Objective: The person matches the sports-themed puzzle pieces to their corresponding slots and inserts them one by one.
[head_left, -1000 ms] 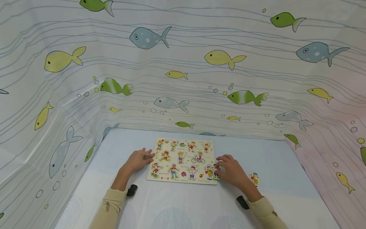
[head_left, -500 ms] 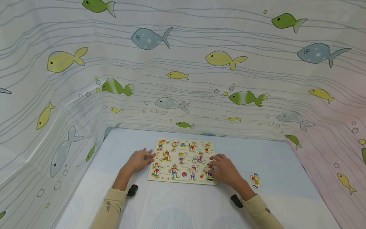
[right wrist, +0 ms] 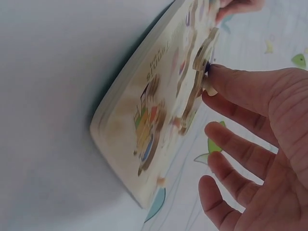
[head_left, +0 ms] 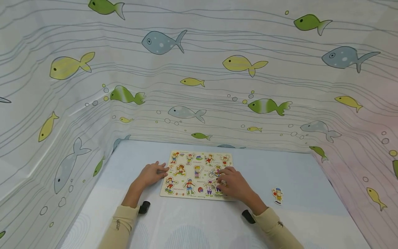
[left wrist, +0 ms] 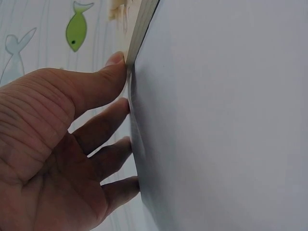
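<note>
A wooden peg puzzle board (head_left: 189,170) with cartoon sports figures lies flat on the table. My left hand (head_left: 150,174) rests at its left edge, thumb against the edge and fingers extended in the left wrist view. My right hand (head_left: 234,185) is over the lower right of the board. Its thumb and index finger pinch a puzzle piece (right wrist: 197,79) by the small knob, while the other fingers are spread. The piece is tilted close over the board. A recess (right wrist: 150,126) picturing a figure in yellow shows near the board's corner.
A loose puzzle piece (head_left: 277,196), a figure with a blue cap and yellow clothes, lies on the table right of the board. The pale tablecloth (head_left: 174,221) meets fish-printed walls (head_left: 217,117) at the back and sides.
My right hand has moved left with the pinched puzzle piece, from the board's right edge to beside the purple-capped figure. The left hand stays at the left edge.
</note>
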`<state>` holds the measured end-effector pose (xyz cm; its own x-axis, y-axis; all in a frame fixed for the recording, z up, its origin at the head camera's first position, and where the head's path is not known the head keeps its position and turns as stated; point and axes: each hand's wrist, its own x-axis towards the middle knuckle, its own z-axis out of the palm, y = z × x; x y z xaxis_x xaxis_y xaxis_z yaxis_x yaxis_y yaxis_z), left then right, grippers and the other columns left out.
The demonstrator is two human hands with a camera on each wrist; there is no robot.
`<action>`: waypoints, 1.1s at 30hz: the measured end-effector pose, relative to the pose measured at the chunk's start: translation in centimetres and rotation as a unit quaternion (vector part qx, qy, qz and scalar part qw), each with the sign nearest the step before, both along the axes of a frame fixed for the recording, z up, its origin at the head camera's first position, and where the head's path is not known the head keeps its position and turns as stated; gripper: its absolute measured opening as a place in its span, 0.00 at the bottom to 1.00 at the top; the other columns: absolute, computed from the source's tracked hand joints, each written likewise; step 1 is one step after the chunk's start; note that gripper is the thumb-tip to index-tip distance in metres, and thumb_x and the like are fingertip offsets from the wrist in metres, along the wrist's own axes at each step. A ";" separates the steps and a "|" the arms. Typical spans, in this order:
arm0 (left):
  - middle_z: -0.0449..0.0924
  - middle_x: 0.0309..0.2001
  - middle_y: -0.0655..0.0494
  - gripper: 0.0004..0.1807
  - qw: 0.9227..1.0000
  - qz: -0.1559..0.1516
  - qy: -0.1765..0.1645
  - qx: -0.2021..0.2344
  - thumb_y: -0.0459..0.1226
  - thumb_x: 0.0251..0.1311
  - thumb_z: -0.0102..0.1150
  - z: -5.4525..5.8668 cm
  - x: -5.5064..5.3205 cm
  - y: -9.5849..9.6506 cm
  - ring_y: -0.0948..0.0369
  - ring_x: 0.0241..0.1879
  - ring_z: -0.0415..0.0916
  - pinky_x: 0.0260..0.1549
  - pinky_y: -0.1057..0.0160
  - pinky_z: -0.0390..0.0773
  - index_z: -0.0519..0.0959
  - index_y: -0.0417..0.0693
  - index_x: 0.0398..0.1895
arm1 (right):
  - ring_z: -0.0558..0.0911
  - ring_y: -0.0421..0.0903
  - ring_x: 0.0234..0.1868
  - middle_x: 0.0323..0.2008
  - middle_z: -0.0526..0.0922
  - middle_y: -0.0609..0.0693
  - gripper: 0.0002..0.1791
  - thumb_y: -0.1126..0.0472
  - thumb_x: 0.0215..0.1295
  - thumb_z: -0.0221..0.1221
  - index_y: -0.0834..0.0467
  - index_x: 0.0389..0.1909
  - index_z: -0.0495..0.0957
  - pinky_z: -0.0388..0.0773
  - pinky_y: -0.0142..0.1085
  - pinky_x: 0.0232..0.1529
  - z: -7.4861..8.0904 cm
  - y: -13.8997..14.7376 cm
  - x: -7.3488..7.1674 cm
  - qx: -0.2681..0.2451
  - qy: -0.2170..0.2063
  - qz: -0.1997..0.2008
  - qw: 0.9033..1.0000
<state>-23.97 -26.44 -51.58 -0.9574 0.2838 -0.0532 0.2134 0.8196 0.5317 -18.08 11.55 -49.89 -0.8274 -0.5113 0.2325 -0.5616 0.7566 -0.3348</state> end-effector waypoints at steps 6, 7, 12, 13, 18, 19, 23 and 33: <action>0.72 0.64 0.46 0.18 1.000 0.005 -0.002 0.005 0.42 0.63 0.65 0.1 0.1 0.1 0.38 0.70 0.55 0.67 0.36 0.54 0.83 0.46 0.54 | 0.72 0.52 0.58 0.53 0.81 0.51 0.06 0.55 0.60 0.69 0.51 0.35 0.85 0.75 0.54 0.51 -0.1 -1.0 -0.3 0.005 -0.008 0.007 1.000; 0.72 0.64 0.46 0.18 1.000 0.005 -0.002 0.005 0.42 0.63 0.65 0.1 0.1 0.1 0.38 0.70 0.55 0.67 0.36 0.54 0.83 0.46 0.54 | 0.72 0.52 0.58 0.53 0.81 0.51 0.06 0.55 0.60 0.69 0.51 0.35 0.85 0.74 0.54 0.51 -0.1 -1.1 -0.3 0.007 -0.011 0.006 1.000; 0.72 0.64 0.46 0.18 1.000 0.004 0.001 0.000 0.42 0.63 0.65 0.1 0.0 0.1 0.38 0.70 0.55 0.67 0.36 0.54 0.83 0.46 0.54 | 0.72 0.51 0.59 0.53 0.81 0.50 0.06 0.54 0.60 0.69 0.51 0.35 0.85 0.74 0.53 0.54 -0.1 -1.8 -0.4 0.016 -0.018 0.000 1.000; 0.72 0.64 0.45 0.18 1.000 0.004 0.001 0.000 0.42 0.63 0.64 0.1 0.0 0.1 0.38 0.70 0.55 0.67 0.36 0.54 0.83 0.46 0.54 | 0.72 0.51 0.59 0.53 0.81 0.50 0.06 0.54 0.60 0.69 0.51 0.35 0.85 0.74 0.52 0.54 -0.1 -1.9 -0.4 0.016 -0.017 0.000 1.000; 0.72 0.64 0.45 0.18 1.000 0.007 -0.004 0.002 0.42 0.63 0.65 0.1 0.0 0.1 0.38 0.70 0.55 0.67 0.36 0.54 0.83 0.46 0.55 | 0.73 0.50 0.59 0.53 0.81 0.49 0.06 0.54 0.59 0.70 0.50 0.35 0.85 0.75 0.51 0.54 -0.3 -2.5 -0.6 0.021 -0.018 -0.001 1.000; 0.72 0.64 0.45 0.18 1.000 0.007 -0.005 0.002 0.42 0.63 0.65 0.0 0.0 0.1 0.38 0.70 0.55 0.67 0.36 0.54 0.83 0.46 0.55 | 0.73 0.49 0.58 0.53 0.81 0.49 0.06 0.54 0.59 0.69 0.50 0.35 0.86 0.74 0.51 0.53 -0.4 -2.7 -0.6 0.023 -0.020 -0.003 1.000; 0.72 0.64 0.46 0.18 1.000 0.007 -0.004 0.004 0.42 0.63 0.65 0.0 -0.1 0.1 0.38 0.70 0.55 0.67 0.36 0.54 0.83 0.46 0.55 | 0.73 0.49 0.58 0.53 0.81 0.47 0.07 0.54 0.60 0.69 0.51 0.36 0.86 0.75 0.50 0.52 -0.6 -3.1 -0.7 0.031 -0.023 -0.004 0.999; 0.72 0.64 0.45 0.20 1.000 0.007 -0.006 0.006 0.42 0.61 0.66 -0.2 0.0 0.1 0.38 0.70 0.56 0.67 0.36 0.55 0.82 0.46 0.55 | 0.72 0.48 0.58 0.52 0.82 0.47 0.06 0.51 0.59 0.70 0.48 0.31 0.85 0.76 0.48 0.47 -1.3 -3.6 -0.7 0.045 -0.018 -0.004 0.999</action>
<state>-23.98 -26.37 -51.73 -0.9606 0.2708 -0.0624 0.1948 0.8164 0.5436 -18.77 7.96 -51.23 -0.8387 -0.5216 0.1564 -0.5440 0.7894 -0.2845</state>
